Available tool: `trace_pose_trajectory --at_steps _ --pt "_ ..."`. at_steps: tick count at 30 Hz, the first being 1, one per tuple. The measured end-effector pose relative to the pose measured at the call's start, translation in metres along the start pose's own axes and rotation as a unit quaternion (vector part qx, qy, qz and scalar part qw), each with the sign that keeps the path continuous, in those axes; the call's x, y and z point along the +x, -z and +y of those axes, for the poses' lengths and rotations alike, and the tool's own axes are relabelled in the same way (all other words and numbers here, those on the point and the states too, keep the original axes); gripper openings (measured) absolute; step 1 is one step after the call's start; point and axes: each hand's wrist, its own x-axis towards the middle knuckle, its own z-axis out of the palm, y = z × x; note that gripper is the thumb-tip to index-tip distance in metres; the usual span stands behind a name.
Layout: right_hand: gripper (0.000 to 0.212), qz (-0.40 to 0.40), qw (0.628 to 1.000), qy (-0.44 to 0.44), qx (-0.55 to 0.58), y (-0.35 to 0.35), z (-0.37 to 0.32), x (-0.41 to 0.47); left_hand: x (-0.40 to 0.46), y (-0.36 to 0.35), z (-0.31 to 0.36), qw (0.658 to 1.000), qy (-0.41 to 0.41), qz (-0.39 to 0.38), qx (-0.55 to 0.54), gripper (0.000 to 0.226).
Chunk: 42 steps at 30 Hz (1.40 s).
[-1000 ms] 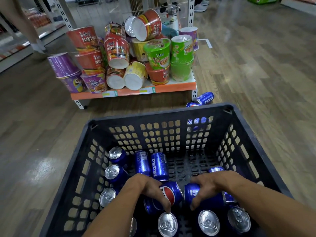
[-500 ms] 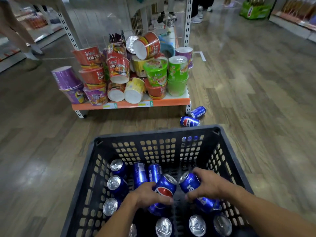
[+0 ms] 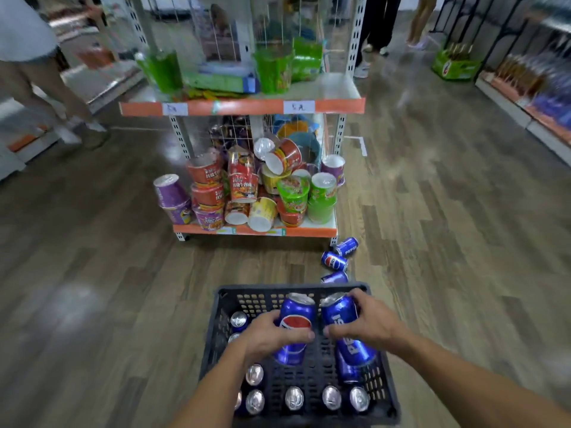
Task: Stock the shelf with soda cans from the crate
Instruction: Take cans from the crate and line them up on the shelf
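Note:
A black plastic crate [image 3: 213,344] stands on the floor below me with several blue soda cans upright along its near side. My left hand [image 3: 272,335] grips one blue soda can [image 3: 296,316], lifted above the crate. My right hand [image 3: 367,322] grips another blue can [image 3: 338,313], with a second can [image 3: 355,350] showing under that hand. Both held cans tilt with their tops away from me. Ahead stands the shelf unit [image 3: 346,88], whose upper board has bare room at its right end. Three more cans [image 3: 335,261] lie on the floor by the unit's right foot.
The bottom shelf [image 3: 330,230] is heaped with noodle cups [image 3: 244,186]. Green packs [image 3: 275,69] fill part of the upper shelf. People's legs [image 3: 46,88] stand at the left and behind the unit. More shelving [image 3: 525,97] lines the right aisle.
Both hands have risen out of the crate, each with a can. My view has lifted and pulled back, so the upper shelf now shows and the crate looks smaller.

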Motion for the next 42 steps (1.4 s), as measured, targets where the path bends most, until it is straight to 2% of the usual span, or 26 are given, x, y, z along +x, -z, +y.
trace_pose_trajectory --at_steps 8,14,18,20,25,27,31,34,39,42 --pt "0.075 0.048 0.996 0.061 0.046 0.105 -0.174 -0.085 -0.135 0.065 0.171 0.995 -0.083 0.042 0.019 0.062" --pt "0.072 0.077 0.982 0.093 0.146 0.165 -0.283 -0.139 -0.227 0.111 0.271 0.986 -0.137 0.083 0.046 0.053" --pt "0.038 0.074 0.969 0.133 0.194 0.194 -0.345 -0.175 -0.276 0.129 0.321 0.982 -0.163 0.088 0.037 0.044" --pt "0.031 0.079 0.963 0.154 0.206 0.207 -0.372 -0.192 -0.298 0.136 0.344 0.979 -0.181 0.09 0.029 0.047" --pt "0.033 0.07 0.948 0.202 0.234 0.23 -0.426 -0.216 -0.342 0.153 0.4 0.967 -0.224 0.11 0.058 0.051" --pt "0.04 0.067 0.94 0.215 0.258 0.237 -0.444 -0.219 -0.356 0.157 0.419 0.962 -0.236 0.124 0.059 0.047" --pt "0.04 0.051 0.926 0.257 0.272 0.254 -0.474 -0.218 -0.373 0.17 0.449 0.955 -0.254 0.142 0.058 0.043" --pt "0.05 0.01 0.919 0.265 0.292 0.267 -0.493 -0.21 -0.376 0.182 0.467 0.951 -0.261 0.154 0.057 0.043" --pt "0.042 -0.086 0.914 0.27 0.29 0.287 -0.519 -0.193 -0.374 0.193 0.491 0.947 -0.277 0.156 0.04 0.042" --pt "0.046 -0.106 0.915 0.278 0.271 0.294 -0.532 -0.182 -0.366 0.205 0.497 0.945 -0.277 0.172 0.033 0.05"
